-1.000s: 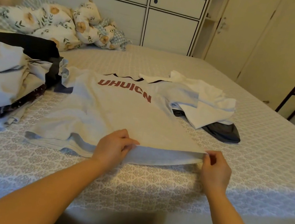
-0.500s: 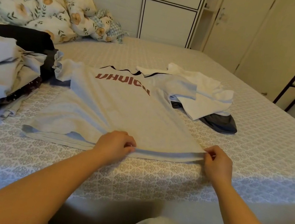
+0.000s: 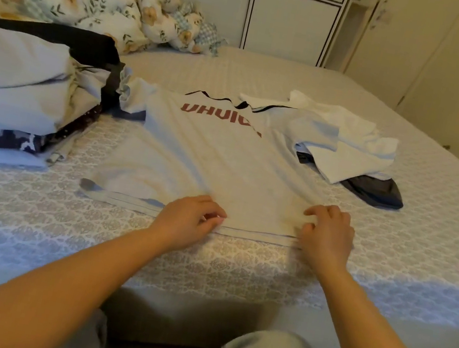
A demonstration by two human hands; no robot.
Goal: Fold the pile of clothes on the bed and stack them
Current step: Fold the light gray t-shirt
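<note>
Shirt with red lettering lay flat on the bed, hem at the near edge, between the clothes pile on the left and a white garment on the right. Left hand pinched the hem, fingers curled. Right hand rested loosely curled at the hem's right corner; couldn't tell whether it gripped the fabric.

Pale grey cotton T-shirt with dark red lettering; bed in white-grey lattice print; floral cream pillows; white folded garment.
</note>
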